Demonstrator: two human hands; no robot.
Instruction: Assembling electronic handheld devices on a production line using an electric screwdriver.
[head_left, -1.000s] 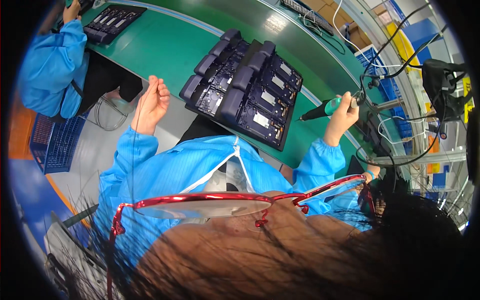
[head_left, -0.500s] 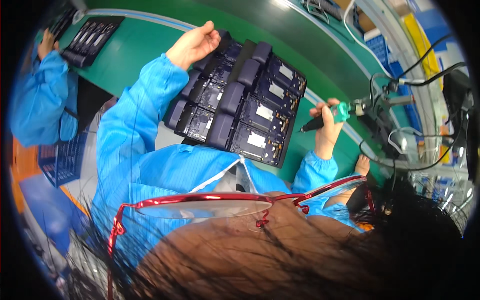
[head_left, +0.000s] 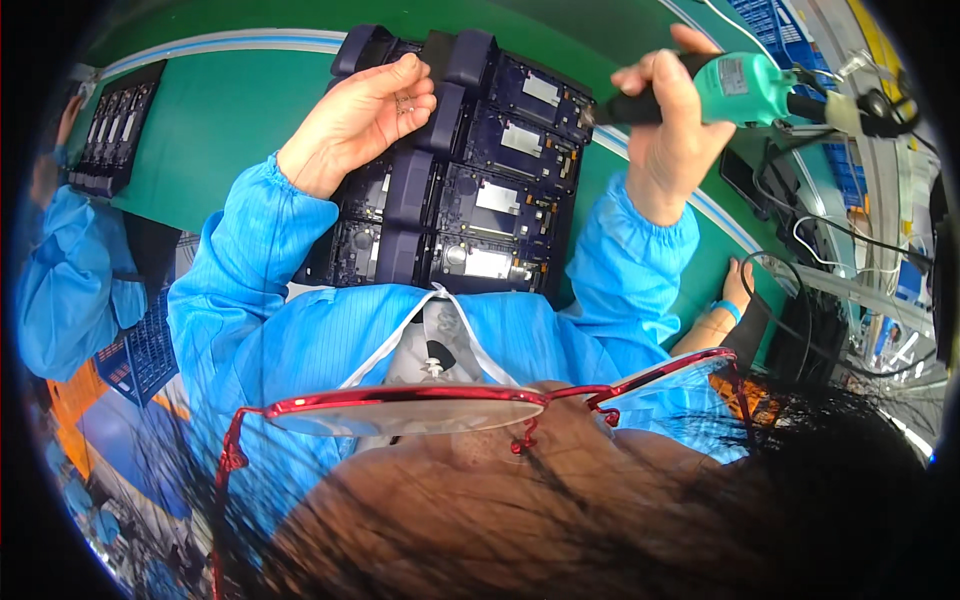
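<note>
My left hand (head_left: 345, 135) is cupped over the left part of the dark device housings, its fingers curled around small metal screws (head_left: 405, 104) that show in the palm. My right hand (head_left: 672, 140) grips a green and black electric screwdriver (head_left: 740, 90). The tool lies nearly level, its tip pointing left at the right edge of a far housing with an exposed circuit board (head_left: 525, 140); I cannot tell whether the tip touches. Several such housings stand in two columns, each with a silver-white plate (head_left: 490, 262) and a thick rounded end (head_left: 408, 185).
A green work surface (head_left: 220, 130) carries another group of dark housings (head_left: 118, 130) at the left, beside a co-worker's blue sleeve (head_left: 80, 280). Another person's hand (head_left: 738, 288) rests at the right. Cables (head_left: 800, 235) hang by the metal frame. A blue basket (head_left: 145, 350) sits lower left.
My right hand has lifted and carried the screwdriver forward, from beside the housings to the far right edge of them. My left hand stays cupped near the housings. The whole view has shifted.
</note>
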